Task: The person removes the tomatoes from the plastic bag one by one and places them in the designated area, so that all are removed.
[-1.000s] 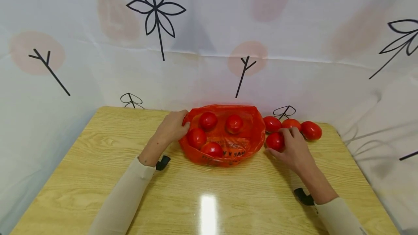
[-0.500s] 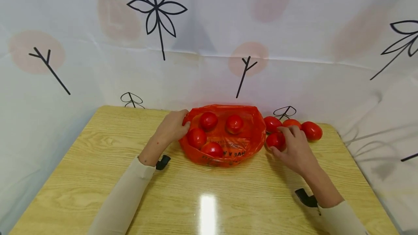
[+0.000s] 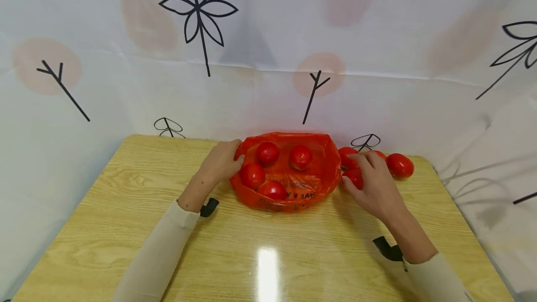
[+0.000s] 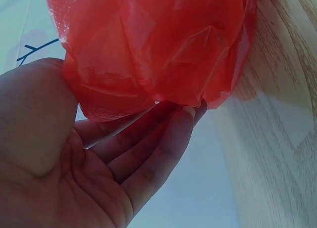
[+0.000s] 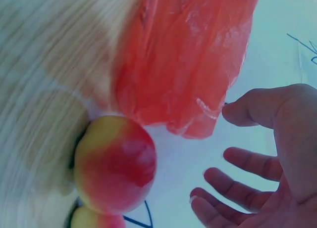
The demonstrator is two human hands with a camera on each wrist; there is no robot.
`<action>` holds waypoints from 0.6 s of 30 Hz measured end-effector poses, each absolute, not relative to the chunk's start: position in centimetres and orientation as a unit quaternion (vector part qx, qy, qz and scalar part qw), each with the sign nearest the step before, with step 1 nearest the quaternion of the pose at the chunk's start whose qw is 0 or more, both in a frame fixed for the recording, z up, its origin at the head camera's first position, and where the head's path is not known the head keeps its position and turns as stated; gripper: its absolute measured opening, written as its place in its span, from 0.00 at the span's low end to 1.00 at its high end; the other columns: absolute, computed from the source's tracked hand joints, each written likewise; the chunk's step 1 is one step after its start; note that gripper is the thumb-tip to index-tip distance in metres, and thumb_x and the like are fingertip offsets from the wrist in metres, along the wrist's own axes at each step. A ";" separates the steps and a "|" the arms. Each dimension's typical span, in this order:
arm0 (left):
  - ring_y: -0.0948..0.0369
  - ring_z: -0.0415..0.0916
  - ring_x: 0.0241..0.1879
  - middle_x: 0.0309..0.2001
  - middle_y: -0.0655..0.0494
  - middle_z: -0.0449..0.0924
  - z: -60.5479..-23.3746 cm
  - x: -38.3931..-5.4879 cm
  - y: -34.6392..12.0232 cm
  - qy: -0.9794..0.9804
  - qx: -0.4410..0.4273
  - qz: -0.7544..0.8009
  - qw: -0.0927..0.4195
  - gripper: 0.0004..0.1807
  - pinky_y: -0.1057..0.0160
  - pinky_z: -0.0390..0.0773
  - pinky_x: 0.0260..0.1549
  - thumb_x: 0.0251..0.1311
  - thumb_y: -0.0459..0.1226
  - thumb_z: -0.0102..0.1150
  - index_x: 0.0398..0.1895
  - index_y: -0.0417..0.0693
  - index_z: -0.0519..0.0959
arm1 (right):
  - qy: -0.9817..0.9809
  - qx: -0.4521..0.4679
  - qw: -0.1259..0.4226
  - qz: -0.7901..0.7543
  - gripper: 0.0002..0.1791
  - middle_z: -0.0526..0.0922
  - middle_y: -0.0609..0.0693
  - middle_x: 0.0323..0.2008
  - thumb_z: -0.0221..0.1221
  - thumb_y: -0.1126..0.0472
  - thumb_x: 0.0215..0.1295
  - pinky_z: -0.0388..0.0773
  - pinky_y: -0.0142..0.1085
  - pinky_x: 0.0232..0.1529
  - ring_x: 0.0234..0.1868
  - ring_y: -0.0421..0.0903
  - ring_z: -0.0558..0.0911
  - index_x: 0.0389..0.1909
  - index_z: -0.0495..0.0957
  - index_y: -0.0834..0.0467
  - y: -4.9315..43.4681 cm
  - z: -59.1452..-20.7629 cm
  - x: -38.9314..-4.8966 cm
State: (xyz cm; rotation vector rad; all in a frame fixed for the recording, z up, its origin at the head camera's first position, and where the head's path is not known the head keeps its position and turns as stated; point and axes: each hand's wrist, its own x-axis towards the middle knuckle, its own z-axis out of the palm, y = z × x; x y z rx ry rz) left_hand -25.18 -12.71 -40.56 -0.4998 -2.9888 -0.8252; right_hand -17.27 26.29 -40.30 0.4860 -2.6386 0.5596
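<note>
Head view shows me the right hand [image 3: 373,186] wide, empty, beside a loose fruit [image 3: 354,178] on the table [image 3: 327,255], probably firm and slick, so I'd cup its middle; the left hand [image 3: 220,162] grips the bag [image 3: 322,167], likely flimsy, by its edge; cloth [image 3: 377,59] hangs behind.

This is a little corner closed in by a creased white cloth sheet [image 3: 268,36] with black-line flowers [image 3: 197,7] at the top, behind a shiny yellow wood-grain bench [image 3: 319,246] at the bottom. Home or lab, I can't tell.
</note>
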 end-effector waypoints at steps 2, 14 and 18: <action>0.51 0.81 0.41 0.49 0.46 0.87 -40.6 -25.2 -12.7 -0.952 -0.157 -0.261 0.000 0.18 0.53 0.87 0.47 0.73 0.37 0.57 0.60 0.39 0.79 | -0.946 0.169 0.188 0.203 0.29 0.74 0.65 0.59 0.71 0.65 0.59 0.78 0.66 0.55 0.60 0.66 0.72 0.62 0.77 0.65 26.0 -40.1 -17.4; 0.51 0.80 0.40 0.46 0.47 0.86 -40.5 -25.1 -12.7 -0.950 -0.167 -0.265 0.010 0.16 0.53 0.86 0.45 0.73 0.36 0.57 0.58 0.39 0.80 | -0.939 0.188 0.205 0.202 0.29 0.75 0.63 0.57 0.73 0.64 0.59 0.80 0.61 0.55 0.57 0.62 0.75 0.61 0.77 0.66 24.1 -39.5 -18.6; 0.51 0.81 0.41 0.48 0.47 0.87 -40.5 -25.1 -12.8 -0.949 -0.165 -0.268 0.010 0.16 0.53 0.86 0.46 0.73 0.36 0.57 0.59 0.39 0.80 | -0.938 0.191 0.198 0.209 0.28 0.75 0.64 0.58 0.71 0.64 0.61 0.78 0.62 0.56 0.58 0.64 0.74 0.62 0.76 0.66 23.4 -39.4 -19.1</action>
